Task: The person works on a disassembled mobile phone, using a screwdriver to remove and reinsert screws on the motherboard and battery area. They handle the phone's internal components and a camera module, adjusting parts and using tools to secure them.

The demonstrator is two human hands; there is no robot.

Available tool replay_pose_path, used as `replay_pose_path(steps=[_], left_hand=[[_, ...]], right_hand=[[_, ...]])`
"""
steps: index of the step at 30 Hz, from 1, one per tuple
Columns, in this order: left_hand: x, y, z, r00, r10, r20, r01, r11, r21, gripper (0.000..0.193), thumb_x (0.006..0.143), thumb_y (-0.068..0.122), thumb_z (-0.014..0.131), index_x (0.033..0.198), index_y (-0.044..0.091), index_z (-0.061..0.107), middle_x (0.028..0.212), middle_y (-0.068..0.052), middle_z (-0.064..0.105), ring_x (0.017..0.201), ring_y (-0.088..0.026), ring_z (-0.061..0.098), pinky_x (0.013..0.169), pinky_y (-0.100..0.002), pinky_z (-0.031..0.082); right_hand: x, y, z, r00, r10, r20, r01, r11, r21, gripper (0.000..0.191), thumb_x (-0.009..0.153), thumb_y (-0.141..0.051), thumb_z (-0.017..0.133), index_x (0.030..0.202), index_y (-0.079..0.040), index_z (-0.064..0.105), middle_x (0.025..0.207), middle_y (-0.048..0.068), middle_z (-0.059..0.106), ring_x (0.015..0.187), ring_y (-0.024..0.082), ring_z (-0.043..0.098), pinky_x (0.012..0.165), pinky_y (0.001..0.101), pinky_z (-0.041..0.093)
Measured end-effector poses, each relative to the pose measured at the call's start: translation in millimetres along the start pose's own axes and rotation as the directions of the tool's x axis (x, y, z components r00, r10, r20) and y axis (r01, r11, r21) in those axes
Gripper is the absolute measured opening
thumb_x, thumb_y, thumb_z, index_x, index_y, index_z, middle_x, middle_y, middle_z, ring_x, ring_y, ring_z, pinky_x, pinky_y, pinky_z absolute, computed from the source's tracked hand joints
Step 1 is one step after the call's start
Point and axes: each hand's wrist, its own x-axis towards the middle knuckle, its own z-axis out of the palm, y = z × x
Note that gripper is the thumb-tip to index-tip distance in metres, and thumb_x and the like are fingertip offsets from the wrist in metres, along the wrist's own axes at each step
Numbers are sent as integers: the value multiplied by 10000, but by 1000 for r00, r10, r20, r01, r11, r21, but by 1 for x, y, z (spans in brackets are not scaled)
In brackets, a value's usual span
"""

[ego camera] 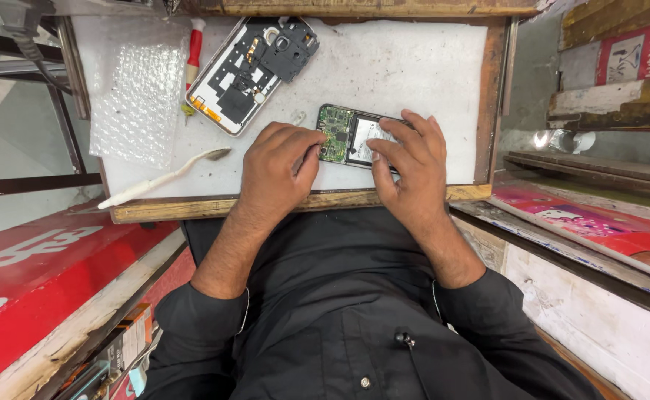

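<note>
Counter (pixel 414 74): white, wood-rimmed.
Opened phone (pixel 351 135): near front edge, within reach.
Left hand (pixel 277 174): curled, steadying circuit-board end.
Right hand (pixel 410 159): fingers flat, pinning battery end.

The counter (pixel 414 74) has a white top in a wooden frame. On it lie an opened phone (pixel 347 135), a phone back (pixel 254 70), bubble wrap (pixel 136 92), a screwdriver (pixel 193 55) and a brush (pixel 163 178).

Bubble wrap (pixel 138 92) far left; red-handled screwdriver (pixel 194 52) beside white phone back housing (pixel 254 70); worn toothbrush (pixel 163 178) near edge.
</note>
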Motion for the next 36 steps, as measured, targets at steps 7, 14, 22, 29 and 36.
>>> replay_pose_path(steps=[7, 14, 22, 29, 36], left_hand=[[1, 3, 1, 998, 3, 55, -3, 1000, 3, 183, 879, 0, 760, 1046, 76, 748, 1065, -47, 719, 1059, -280, 655, 890, -388, 559], [15, 4, 4, 965, 125, 232, -137, 990, 40, 174, 827, 30, 761, 989, 91, 780, 1055, -37, 681, 1107, -297, 584, 894, -446, 495], [28, 4, 8, 921, 96, 379, -155, 979, 128, 82, 867, 90, 764, 939, 112, 794, 1010, -20, 673, 1083, -267, 574, 919, -435, 507], [25, 0, 12, 919, 97, 381, -161, 977, 140, 85, 867, 97, 760, 945, 108, 794, 1017, -26, 672, 1086, -260, 573, 927, -421, 509], [22, -10, 13, 960, 135, 247, -143, 990, 16, 228, 890, 10, 720, 1104, 80, 757, 1086, -64, 694, 1094, -293, 611, 935, -422, 532]], right_hand=[[-4, 1, 2, 998, -59, 2, 59, 998, -25, 205, 915, -88, 730, 1105, -155, 768, 1332, 38, 673, 1434, 326, 485, 1253, 606, 286], [-6, 1, 0, 979, -194, 55, 196, 980, -23, 217, 861, -142, 805, 1069, -199, 792, 1345, 21, 665, 1414, 317, 490, 1227, 609, 294], [-5, 1, 0, 970, -213, 115, 215, 976, -13, 275, 855, -190, 828, 1124, -242, 797, 1411, 42, 626, 1404, 300, 503, 1222, 611, 318], [-4, 1, 5, 959, -242, 148, 252, 966, -57, 256, 912, -261, 818, 1167, -263, 786, 1455, 75, 587, 1385, 302, 503, 1216, 616, 295], [-3, -1, 4, 961, -224, 165, 239, 968, -76, 245, 932, -273, 801, 1175, -264, 779, 1473, 75, 582, 1402, 309, 501, 1216, 617, 294]])
